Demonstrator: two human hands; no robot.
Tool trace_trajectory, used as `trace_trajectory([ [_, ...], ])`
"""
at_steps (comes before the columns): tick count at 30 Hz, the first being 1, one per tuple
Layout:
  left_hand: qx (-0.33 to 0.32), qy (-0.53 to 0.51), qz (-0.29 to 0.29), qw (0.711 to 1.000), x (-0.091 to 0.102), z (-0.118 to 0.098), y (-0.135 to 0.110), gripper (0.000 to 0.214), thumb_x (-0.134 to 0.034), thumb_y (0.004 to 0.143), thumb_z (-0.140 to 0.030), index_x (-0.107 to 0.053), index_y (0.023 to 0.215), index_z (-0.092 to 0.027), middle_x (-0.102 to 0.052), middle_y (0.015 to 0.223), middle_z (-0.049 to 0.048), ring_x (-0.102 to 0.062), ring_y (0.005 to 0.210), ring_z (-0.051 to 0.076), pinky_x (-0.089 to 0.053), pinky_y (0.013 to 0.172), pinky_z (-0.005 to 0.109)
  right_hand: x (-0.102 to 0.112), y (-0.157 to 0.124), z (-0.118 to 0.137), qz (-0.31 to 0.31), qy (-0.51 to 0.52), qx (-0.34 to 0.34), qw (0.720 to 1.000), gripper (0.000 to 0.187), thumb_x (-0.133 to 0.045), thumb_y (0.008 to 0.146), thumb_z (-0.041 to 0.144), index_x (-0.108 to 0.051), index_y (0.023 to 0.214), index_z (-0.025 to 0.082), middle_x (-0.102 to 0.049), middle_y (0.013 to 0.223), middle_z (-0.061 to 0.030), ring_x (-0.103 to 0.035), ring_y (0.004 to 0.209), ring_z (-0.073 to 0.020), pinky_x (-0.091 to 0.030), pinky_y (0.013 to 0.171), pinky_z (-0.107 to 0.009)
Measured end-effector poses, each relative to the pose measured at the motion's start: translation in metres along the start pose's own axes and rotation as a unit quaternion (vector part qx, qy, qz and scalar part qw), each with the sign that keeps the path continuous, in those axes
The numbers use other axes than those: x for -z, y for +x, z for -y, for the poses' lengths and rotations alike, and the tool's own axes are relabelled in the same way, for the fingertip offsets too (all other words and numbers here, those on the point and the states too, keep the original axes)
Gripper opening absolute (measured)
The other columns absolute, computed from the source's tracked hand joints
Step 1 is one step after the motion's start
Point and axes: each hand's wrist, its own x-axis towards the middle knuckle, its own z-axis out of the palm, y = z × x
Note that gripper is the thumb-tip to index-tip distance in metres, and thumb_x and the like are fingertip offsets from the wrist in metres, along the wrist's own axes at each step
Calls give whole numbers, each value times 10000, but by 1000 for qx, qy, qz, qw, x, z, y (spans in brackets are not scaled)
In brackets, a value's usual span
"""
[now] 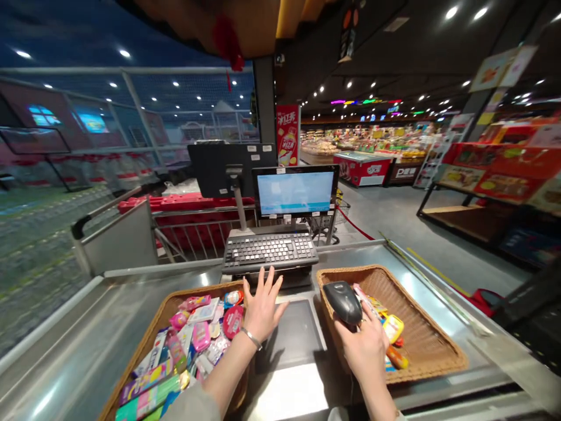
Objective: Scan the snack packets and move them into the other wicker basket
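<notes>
Black handheld scanner point(343, 301): held over the left rim of the right basket point(432, 345); contact with the wicker cannot be told.
Right hand point(367, 342): fingers closed around the scanner's body; whether the small packets point(380, 310) behind are also touched cannot be told.
Left hand point(262, 313): fingers spread wide, palm down, beside the inner rim of the left basket point(152, 328); nothing is seen to be held.
Scanner handling: a firm grip with a steady wrist is judged best; its nose should be tipped clear of the rim, its front left uncovered by fingers.
Left-hand handling: packages are best pinched singly by an edge, printed faces left bare, since the left basket's assorted packages point(200, 336) are piled closely.
Counter point(135, 286): metal, shiny, streaked with glare; both baskets are borne on it, with a grey flat panel point(298, 327) set between.
Keyboard point(272, 248): placed beyond the hands, below a lit monitor point(295, 193); the screen's text is too faint to be read.
Room: a shop, dark-ceilinged and spot-lit; a red chest freezer point(362, 169) is stood on grey floor, a display shelf point(495, 164) at right, a netted enclosure point(193, 96) at left.
</notes>
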Motion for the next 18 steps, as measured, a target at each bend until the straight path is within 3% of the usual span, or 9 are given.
trace_trajectory([
  [5,49,10,24,998,6,30,-29,571,-538,903,-357,-407,1447,-242,-263,1587,121,-153,1480,368,-70,1094,761,-23,-13,17,57,2,36,998,411,-582,712,496,-741,917,177,-649,1198,-182,-505,1231,-344,-314,1058,-526],
  [13,125,20,37,991,9,75,-71,569,-536,894,-324,-411,1445,-253,-277,1580,124,-184,1473,364,-43,1098,753,-47,-31,49,135,27,75,988,360,-566,732,482,-737,869,196,-696,1118,-146,-505,1233,-321,-318,1057,-503],
  [18,165,39,70,983,11,95,-93,549,-522,898,-320,-432,1434,-245,-293,1571,145,-173,1474,369,-52,1098,744,-61,-42,60,165,13,79,983,412,-576,709,500,-739,910,179,-658,1205,-166,-512,1228,-330,-332,1042,-505],
])
